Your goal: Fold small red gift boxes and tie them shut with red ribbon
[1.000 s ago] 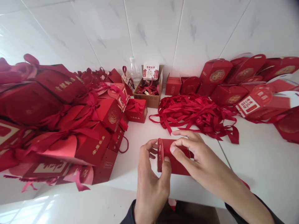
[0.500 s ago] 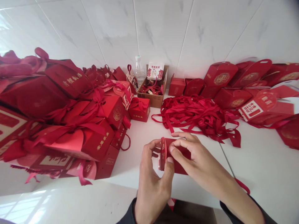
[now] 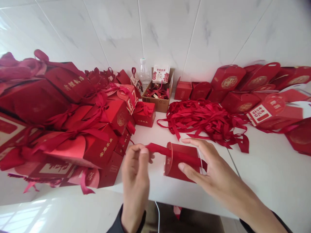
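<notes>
A small red gift box (image 3: 178, 171) lies on the white table, with a red ribbon (image 3: 159, 149) running across its top and out at its left end. My left hand (image 3: 136, 181) pinches the ribbon's end to the left of the box, between thumb and fingers. Over the right end of the box is my right hand (image 3: 213, 171), its thumb and fingers spread along the box's near and far sides. Beyond the box lies a heap of loose red ribbons (image 3: 206, 119).
Finished-looking boxes with bows (image 3: 97, 145) are piled at the left. Several bowless red boxes (image 3: 228, 77) stand at the back right. A cardboard box (image 3: 157, 105) and a clear plastic bottle (image 3: 145, 76) stand by the tiled wall. The table's front edge is close.
My left hand has moved left, away from the box, drawing the ribbon out of its left end. My right hand has shifted right and opened wider over the box.
</notes>
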`<move>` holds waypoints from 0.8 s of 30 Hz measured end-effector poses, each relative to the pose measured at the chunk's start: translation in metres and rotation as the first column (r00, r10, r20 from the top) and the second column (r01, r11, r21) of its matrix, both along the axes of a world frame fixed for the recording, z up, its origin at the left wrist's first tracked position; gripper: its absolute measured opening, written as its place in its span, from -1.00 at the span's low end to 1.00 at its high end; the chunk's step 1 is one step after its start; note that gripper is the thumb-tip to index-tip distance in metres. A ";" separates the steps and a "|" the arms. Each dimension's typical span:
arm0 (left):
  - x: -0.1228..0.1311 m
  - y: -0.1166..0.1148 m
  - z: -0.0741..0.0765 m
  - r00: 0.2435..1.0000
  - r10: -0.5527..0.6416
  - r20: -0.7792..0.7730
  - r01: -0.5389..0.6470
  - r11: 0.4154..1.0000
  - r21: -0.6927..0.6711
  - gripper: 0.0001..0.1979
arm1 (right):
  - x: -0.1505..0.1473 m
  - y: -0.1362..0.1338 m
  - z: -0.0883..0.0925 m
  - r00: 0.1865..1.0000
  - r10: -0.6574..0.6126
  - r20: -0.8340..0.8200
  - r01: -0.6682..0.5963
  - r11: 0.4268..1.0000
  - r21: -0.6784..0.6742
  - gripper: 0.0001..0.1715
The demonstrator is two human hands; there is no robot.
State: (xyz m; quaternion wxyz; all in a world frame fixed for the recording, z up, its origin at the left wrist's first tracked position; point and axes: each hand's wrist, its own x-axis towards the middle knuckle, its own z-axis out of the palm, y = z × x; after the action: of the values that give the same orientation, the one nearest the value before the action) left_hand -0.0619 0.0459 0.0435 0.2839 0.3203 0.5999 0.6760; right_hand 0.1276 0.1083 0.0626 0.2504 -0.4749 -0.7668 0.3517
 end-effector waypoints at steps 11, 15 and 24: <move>0.003 -0.009 -0.021 0.985 0.074 0.155 -0.057 0.993 -0.108 -0.80 | 0.046 -0.033 -0.007 0.934 -0.356 -0.027 0.352 0.931 -0.096 -0.53; 0.016 -0.026 -0.037 0.985 -0.171 -0.026 0.149 0.915 -0.375 -0.54 | 0.054 -0.046 -0.019 0.958 -0.285 0.033 0.284 0.930 -0.233 -0.61; 0.023 0.000 -0.017 0.965 -0.247 -0.090 0.232 0.961 -0.152 -0.67 | 0.043 -0.044 -0.047 0.949 -0.315 -0.023 0.276 0.863 -0.423 -0.41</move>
State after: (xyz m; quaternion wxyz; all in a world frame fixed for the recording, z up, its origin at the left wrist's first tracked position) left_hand -0.0385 0.0460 0.0261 0.3525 0.4061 0.6170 0.5745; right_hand 0.1708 0.0638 0.0155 0.2295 -0.6125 -0.5807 0.4848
